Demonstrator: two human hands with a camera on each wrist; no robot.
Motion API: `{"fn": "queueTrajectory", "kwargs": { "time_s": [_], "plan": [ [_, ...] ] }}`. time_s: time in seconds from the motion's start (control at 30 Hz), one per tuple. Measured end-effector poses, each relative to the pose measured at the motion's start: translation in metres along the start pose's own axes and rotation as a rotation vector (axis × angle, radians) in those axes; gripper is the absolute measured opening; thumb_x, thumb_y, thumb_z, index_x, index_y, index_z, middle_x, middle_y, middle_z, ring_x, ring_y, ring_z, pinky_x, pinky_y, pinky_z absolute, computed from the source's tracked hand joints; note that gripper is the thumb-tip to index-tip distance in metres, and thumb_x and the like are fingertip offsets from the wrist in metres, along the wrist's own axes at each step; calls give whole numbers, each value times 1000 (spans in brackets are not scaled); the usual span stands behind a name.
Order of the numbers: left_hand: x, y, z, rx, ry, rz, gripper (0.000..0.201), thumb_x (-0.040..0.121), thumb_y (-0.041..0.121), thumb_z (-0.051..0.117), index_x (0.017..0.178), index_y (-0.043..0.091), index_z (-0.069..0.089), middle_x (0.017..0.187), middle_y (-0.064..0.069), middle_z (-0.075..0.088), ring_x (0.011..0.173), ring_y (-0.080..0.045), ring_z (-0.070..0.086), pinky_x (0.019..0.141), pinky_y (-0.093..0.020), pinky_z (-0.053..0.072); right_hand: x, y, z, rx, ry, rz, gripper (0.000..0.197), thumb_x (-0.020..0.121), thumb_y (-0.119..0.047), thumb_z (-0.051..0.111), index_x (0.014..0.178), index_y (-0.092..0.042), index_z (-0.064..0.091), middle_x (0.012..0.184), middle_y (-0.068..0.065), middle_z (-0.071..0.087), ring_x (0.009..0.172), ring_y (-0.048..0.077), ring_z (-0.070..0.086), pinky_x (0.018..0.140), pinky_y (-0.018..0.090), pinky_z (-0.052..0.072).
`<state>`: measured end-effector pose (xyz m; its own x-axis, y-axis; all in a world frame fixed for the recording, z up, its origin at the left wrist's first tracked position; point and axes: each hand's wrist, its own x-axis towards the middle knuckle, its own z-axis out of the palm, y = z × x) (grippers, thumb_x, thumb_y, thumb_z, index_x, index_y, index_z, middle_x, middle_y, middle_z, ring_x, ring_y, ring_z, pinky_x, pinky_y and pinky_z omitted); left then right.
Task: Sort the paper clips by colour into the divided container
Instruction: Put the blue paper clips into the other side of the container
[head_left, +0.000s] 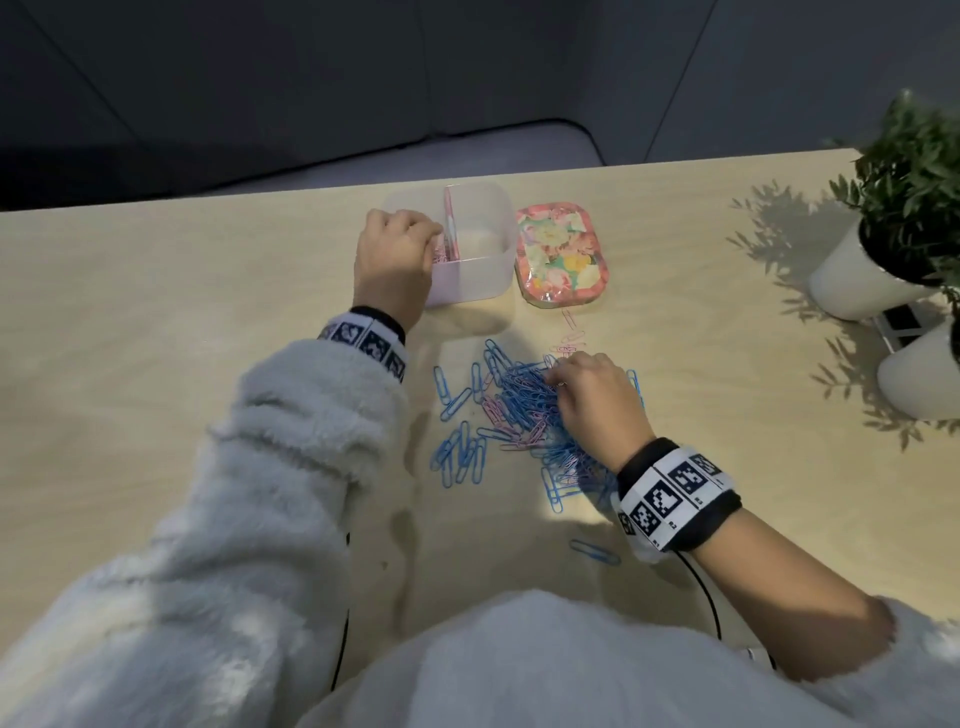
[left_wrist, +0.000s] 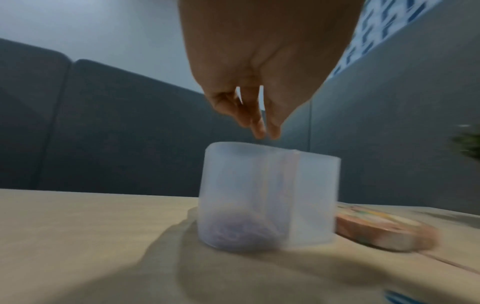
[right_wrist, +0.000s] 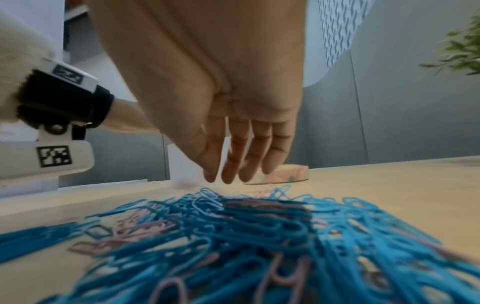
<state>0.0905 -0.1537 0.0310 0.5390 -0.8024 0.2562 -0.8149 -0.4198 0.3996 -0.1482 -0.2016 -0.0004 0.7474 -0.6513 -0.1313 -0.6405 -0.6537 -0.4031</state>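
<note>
The translucent divided container (head_left: 472, 280) stands at the table's far middle. Pink clips (left_wrist: 241, 232) lie in its left compartment, showing through the wall (left_wrist: 311, 195). My left hand (head_left: 395, 254) hovers over that compartment, fingers (left_wrist: 259, 125) pointing down just above the rim and holding nothing I can see. A mixed pile of blue and pink paper clips (head_left: 519, 410) lies nearer me. My right hand (head_left: 587, 395) is over the pile's right side, its straight fingers (right_wrist: 231, 164) reaching down to the clips (right_wrist: 233, 236) without gripping any.
A floral lid (head_left: 561, 260) lies right of the container. Two white plant pots (head_left: 862, 275) (head_left: 919, 374) stand at the right edge. One blue clip (head_left: 595, 551) lies apart near me, and a few pink clips (head_left: 571, 338) lie beyond the pile.
</note>
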Motion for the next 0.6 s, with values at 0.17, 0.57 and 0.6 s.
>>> {"fn": "queueTrajectory", "kwargs": {
  "time_s": [0.17, 0.57, 0.6],
  "plan": [
    [-73, 16, 20, -41, -336, 236, 17, 87, 13, 54, 99, 11, 68, 103, -12, 66, 94, -31, 56, 82, -41, 47, -2, -16, 14, 55, -64, -218, 26, 84, -4, 51, 101, -10, 69, 96, 14, 63, 92, 34, 53, 81, 44, 49],
    [-122, -1, 26, -55, -350, 182, 21, 87, 20, 51, 92, 6, 66, 86, -14, 66, 73, -35, 59, 70, -40, 51, -4, 10, 17, -11, 38, -108, 25, 84, -4, 54, 103, -11, 70, 102, 11, 62, 93, 35, 49, 79, 45, 46],
    [-121, 0, 24, -29, -377, 204, 17, 85, 17, 55, 93, 8, 66, 87, -13, 67, 75, -34, 58, 70, -41, 52, -5, 8, 17, 19, 45, -118, 22, 83, -5, 55, 98, -10, 71, 98, 10, 63, 92, 34, 50, 77, 44, 46]
  ]
}}
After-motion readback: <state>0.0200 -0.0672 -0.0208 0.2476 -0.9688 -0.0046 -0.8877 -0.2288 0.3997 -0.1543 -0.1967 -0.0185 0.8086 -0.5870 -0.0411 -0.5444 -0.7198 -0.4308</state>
